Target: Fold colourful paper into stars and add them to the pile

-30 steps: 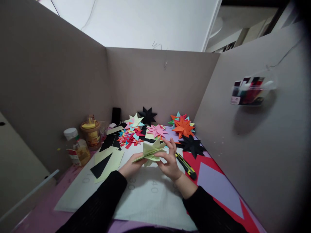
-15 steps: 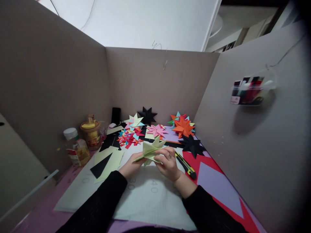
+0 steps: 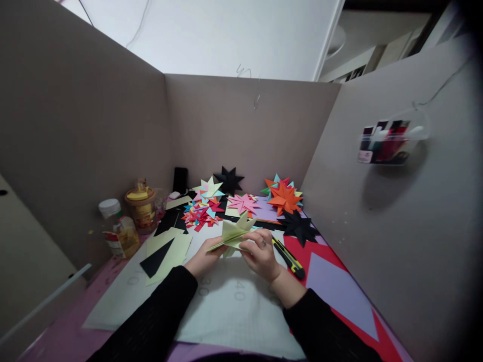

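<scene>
A pale green folded paper star (image 3: 233, 231) is held between my two hands above the white mat (image 3: 226, 322). My left hand (image 3: 207, 255) is closed on its left edge, with the fingers partly hidden behind the paper. On the other side, my right hand (image 3: 261, 251) pinches the right part of the star, thumb below and fingers on top; a ring shows on one finger. Several points of the star stick upward. Left of my hands lie pale green paper sheets (image 3: 181, 254) and a black paper strip (image 3: 156, 259).
A yellow-and-black utility knife (image 3: 290, 259) lies on the right beside red and lilac paper (image 3: 337, 286). Finished-looking stars in pink (image 3: 243, 203), orange (image 3: 285, 197) and black (image 3: 299, 227) sit behind. Two jars (image 3: 118, 231) stand left. Grey panels (image 3: 249, 125) surround the table.
The star's upper points tilt slightly differently and its right point sits a little further left. Both hands keep almost the same place and grip.
</scene>
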A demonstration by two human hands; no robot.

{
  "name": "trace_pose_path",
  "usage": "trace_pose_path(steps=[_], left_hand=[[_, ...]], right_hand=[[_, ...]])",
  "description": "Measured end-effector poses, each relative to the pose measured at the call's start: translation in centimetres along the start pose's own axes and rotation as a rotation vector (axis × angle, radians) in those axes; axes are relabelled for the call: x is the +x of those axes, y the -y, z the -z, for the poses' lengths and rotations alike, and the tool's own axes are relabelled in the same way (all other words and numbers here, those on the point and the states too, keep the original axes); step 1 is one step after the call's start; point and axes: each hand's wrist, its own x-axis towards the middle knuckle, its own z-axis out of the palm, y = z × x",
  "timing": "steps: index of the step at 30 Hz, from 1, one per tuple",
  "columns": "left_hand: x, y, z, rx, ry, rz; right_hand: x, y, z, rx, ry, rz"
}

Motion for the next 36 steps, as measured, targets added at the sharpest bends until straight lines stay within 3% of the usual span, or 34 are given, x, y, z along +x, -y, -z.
trace_pose_path(steps=[20, 29, 36], left_hand=[[-0.03, 0.34, -0.20, -0.019, 0.008, -0.008], [-0.11, 0.55, -0.27, 0.002, 0.011, 0.003], [-0.14, -0.25, -0.34, 0.000, -0.003, 0.029]], right_hand=[[0.32, 0.02, 0.22, 0.021, 0.055, -0.023], [0.14, -0.29, -0.48, 0.050, -0.157, -0.157], [0.32, -0.31, 0.11, 0.049, -0.023, -0.110]])
